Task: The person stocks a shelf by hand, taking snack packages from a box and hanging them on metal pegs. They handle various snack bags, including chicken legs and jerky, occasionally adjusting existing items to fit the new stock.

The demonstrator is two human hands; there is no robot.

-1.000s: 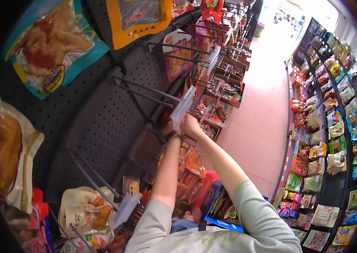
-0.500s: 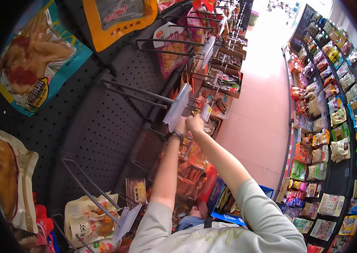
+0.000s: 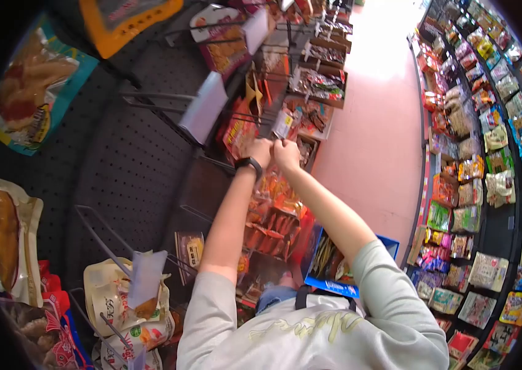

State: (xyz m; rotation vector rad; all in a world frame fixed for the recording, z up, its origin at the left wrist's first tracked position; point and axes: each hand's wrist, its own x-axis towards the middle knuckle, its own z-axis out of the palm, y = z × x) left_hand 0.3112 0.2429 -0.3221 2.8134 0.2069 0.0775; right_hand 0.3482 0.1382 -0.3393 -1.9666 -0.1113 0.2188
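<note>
My left hand [image 3: 257,152], with a dark band on its wrist, is closed beside the lower rack of hooks. Close against it, my right hand [image 3: 286,154] is also closed. Just beyond the fingers is a small label holder [image 3: 283,123] at the end of a metal display hook. What each hand grips is too small and hidden to make out. Red snack packs [image 3: 237,132] lie just left of my hands, and more orange-red packs [image 3: 276,231] are below my forearms. A large clear label holder [image 3: 205,108] hangs on a hook up and left.
Black perforated panel [image 3: 131,132] with protruding hooks runs along the left, carrying a teal-edged food pack [image 3: 39,92]. Below my right arm stands a blue box [image 3: 335,286] of packs. Pink floor [image 3: 372,148] separates this from a stocked snack shelf [image 3: 458,185] on the right.
My view has shifted, and the left-hand hooks and labels sit further left. Both hands have moved a little up in the view, and a small gap now shows between them.
</note>
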